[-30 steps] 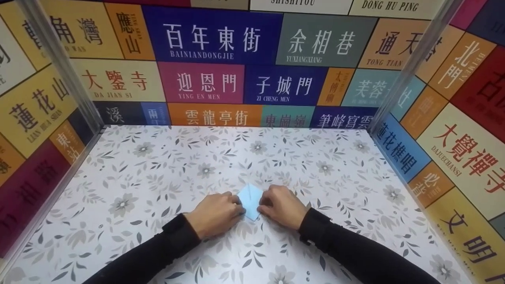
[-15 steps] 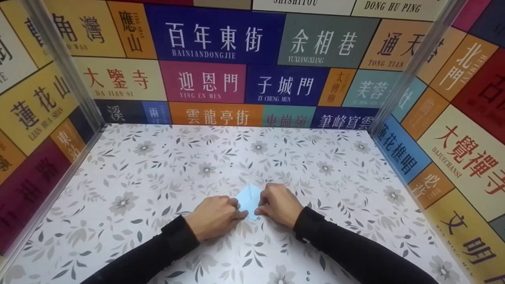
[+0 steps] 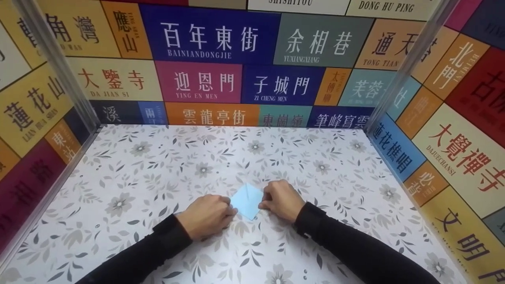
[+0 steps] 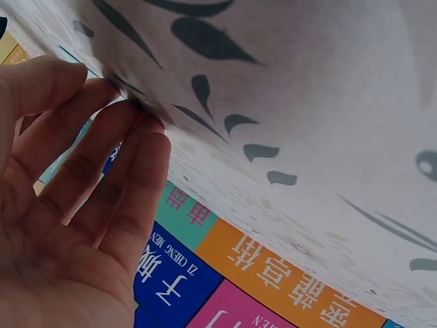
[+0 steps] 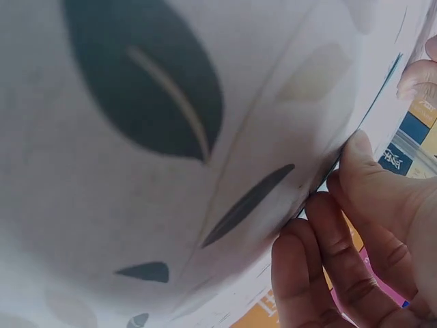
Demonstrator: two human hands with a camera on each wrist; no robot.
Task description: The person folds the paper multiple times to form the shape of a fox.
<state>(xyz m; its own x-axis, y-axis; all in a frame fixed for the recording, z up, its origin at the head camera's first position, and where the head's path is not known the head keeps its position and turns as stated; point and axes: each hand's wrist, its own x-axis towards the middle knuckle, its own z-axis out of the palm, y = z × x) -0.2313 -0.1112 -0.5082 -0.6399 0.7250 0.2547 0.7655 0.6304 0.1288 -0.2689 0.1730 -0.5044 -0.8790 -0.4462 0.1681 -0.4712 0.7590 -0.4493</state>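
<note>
A small piece of light blue folded paper (image 3: 247,202) lies on the patterned tabletop between the hands. It is diamond-shaped, with a crease running down from its top corner. Beside its left edge is the left hand (image 3: 207,216), its fingers loosely bent and the thumb tip right at the lower left edge. The left wrist view shows the left hand's fingertips (image 4: 156,147) down at the table surface. At the opposite corner, the right hand (image 3: 282,201) pinches the paper between thumb and forefinger. From the right wrist, the thumb (image 5: 358,147) shows at the paper's thin edge.
The tabletop (image 3: 158,169) is covered in a white floral print with grey leaves. Colourful panels with Chinese characters form a back wall (image 3: 213,35) and two side walls. Clear strips (image 3: 67,75) run along the corners.
The left hand has drawn back a little to the left, uncovering more of the paper's left side. The right hand stays at the right corner. The view has shifted slightly.
</note>
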